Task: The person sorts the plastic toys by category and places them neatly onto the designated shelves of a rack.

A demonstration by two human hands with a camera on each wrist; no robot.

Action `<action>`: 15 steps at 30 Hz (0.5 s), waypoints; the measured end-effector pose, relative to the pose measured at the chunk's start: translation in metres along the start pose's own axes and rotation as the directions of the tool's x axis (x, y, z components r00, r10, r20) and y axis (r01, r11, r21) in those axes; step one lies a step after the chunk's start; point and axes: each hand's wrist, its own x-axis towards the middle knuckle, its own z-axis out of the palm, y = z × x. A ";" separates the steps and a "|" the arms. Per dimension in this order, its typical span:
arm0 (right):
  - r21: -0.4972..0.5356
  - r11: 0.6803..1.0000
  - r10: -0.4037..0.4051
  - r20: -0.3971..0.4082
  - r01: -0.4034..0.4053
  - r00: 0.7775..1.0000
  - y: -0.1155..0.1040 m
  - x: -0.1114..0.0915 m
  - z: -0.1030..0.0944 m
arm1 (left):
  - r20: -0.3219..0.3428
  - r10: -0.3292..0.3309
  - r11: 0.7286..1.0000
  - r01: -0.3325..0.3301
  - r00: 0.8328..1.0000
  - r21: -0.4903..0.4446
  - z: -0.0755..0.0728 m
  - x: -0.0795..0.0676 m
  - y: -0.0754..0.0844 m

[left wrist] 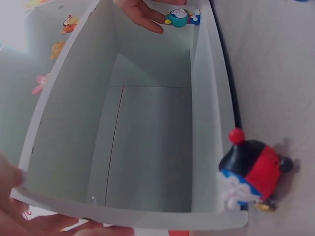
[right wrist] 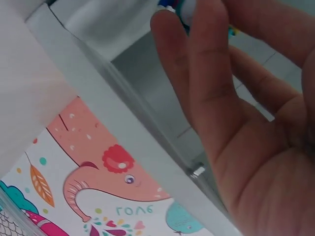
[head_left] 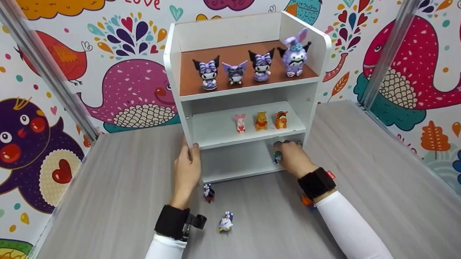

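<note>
A small white shelf (head_left: 215, 130) with three levels stands on the table. My left hand (head_left: 187, 167) grips its left side panel, thumb at the front edge and fingers around the outside. Inside the lowest compartment, near the right wall, my right hand (head_left: 294, 156) holds a small teal, blue and white toy figurine (left wrist: 179, 18). That figurine is upright at the front of the bottom board in the left wrist view, fingers at its head. The right wrist view shows only bits of it behind the fingers.
Several purple-and-black figurines (head_left: 261, 67) line the top level. Piglet (head_left: 240, 123), Pooh (head_left: 260, 121) and Tigger (head_left: 280, 120) figurines sit on the middle board. A red-and-black figurine (head_left: 208, 193), a white one (head_left: 226, 222) and an orange one (head_left: 306, 199) lie on the table before the shelf.
</note>
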 end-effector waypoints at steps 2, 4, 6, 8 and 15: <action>-0.011 1.000 0.004 -0.017 -0.004 1.000 -0.003 -0.001 -0.005 | -0.010 -0.002 1.000 0.002 1.000 0.005 0.000 0.001 0.001; -0.016 1.000 0.011 -0.012 -0.011 1.000 -0.006 -0.003 -0.011 | -0.017 -0.003 1.000 0.003 1.000 0.007 -0.001 0.001 0.001; -0.015 1.000 0.002 0.011 -0.002 1.000 -0.009 -0.008 -0.019 | -0.018 -0.005 1.000 0.005 1.000 0.006 0.000 0.002 0.001; -0.002 1.000 -0.027 0.050 0.027 0.998 -0.012 -0.015 -0.028 | -0.020 -0.007 1.000 0.007 1.000 0.002 0.001 0.002 0.000; -0.022 0.991 -0.129 0.186 0.135 0.974 -0.014 -0.043 -0.047 | -0.014 -0.016 1.000 0.016 1.000 -0.009 0.002 0.003 0.000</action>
